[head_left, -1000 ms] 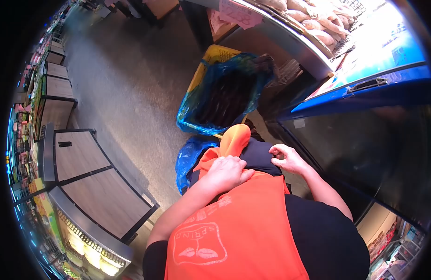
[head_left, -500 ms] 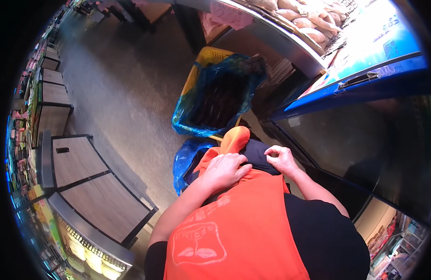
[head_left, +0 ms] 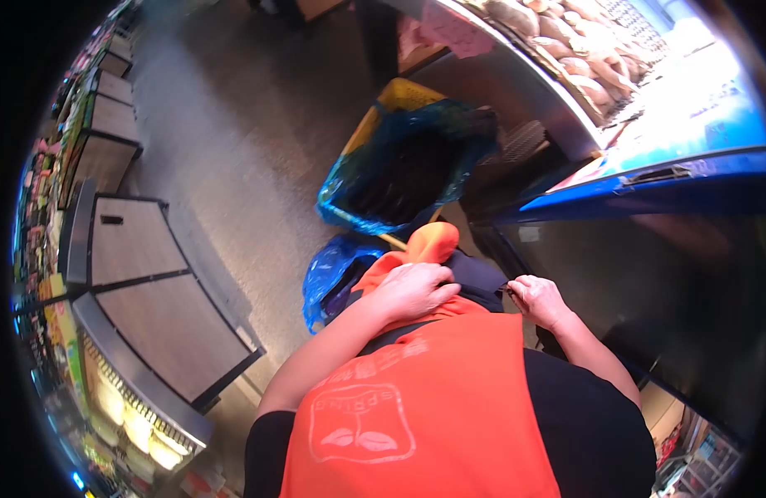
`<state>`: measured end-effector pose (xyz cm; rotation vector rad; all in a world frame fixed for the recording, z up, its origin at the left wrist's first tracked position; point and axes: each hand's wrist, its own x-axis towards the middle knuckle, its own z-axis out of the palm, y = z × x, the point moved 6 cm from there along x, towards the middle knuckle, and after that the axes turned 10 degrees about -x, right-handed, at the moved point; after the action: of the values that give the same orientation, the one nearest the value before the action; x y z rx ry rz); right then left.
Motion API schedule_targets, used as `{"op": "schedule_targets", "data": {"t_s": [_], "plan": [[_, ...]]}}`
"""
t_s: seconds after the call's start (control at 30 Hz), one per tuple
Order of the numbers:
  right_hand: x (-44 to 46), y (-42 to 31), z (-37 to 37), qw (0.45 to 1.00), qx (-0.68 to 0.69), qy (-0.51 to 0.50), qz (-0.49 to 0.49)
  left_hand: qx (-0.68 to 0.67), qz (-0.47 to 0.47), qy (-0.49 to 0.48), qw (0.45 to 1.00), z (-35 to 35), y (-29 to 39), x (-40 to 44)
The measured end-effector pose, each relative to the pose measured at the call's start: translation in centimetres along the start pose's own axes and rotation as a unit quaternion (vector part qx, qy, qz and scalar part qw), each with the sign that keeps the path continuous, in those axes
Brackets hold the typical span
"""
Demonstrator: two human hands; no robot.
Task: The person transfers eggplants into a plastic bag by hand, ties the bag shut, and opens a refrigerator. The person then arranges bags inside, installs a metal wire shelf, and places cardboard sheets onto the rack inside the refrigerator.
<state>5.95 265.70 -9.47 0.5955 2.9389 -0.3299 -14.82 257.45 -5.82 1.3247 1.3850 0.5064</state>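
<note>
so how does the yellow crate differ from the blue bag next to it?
The yellow crate is stiff and straight-sided; the blue bag is soft and crumpled. The crate looks larger and sits farther from the wearer than the bag. Both show wrinkled blue plastic, the crate's as a liner.

Grocery shop: produce (head_left: 597, 65) heaped on display stand (head_left: 516, 76), pink sign (head_left: 457, 30), stocked shelves (head_left: 39, 228).

Open floor (head_left: 225, 166) runs left of the lined yellow crate (head_left: 403, 95); the dark cabinet (head_left: 624, 282) blocks the right.
</note>
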Motion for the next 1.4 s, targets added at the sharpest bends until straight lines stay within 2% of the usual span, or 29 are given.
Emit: {"op": "schedule_targets", "data": {"t_s": [0.1,0.13,0.23,0.3,0.4,0.67,0.93,1.17,1.4], "plan": [[-1.0,1.1,-4.2,0.993,0.11,-0.002,0.033,-0.022,-0.008,0.012,1.0,-0.3,-0.3,-0.4],[-0.9,1.6,-5.7,0.983,0.168,-0.01,0.071,-0.022,-0.009,0.011,1.0,-0.3,-0.4,-0.4],[-1.7,4.6,-5.4,0.944,0.299,-0.04,0.136,-0.025,-0.007,0.014,1.0,-0.2,-0.4,-0.1],[-2.7,6.6,-3.4,0.851,0.45,-0.092,0.256,-0.02,-0.004,0.009,1.0,-0.2,-0.1,0.0],[-2.6,7.7,-2.6,0.862,0.423,-0.112,0.255,-0.017,-0.001,0.009,1.0,-0.2,0.0,0.1],[-2.1,8.8,-1.2,0.843,0.454,-0.144,0.252,-0.004,-0.011,-0.011,1.0,-0.3,0.2,0.3],[-2.5,9.0,-2.7,0.848,0.448,-0.11,0.26,0.003,-0.001,-0.011,1.0,-0.5,0.3,0.2],[-3.5,9.5,-2.1,0.801,0.509,-0.117,0.293,0.012,0.01,-0.014,1.0,-0.4,0.4,0.3],[-4.3,9.4,-1.7,0.799,0.517,-0.103,0.29,0.024,0.022,-0.01,0.999,-0.1,0.6,0.3]]}}
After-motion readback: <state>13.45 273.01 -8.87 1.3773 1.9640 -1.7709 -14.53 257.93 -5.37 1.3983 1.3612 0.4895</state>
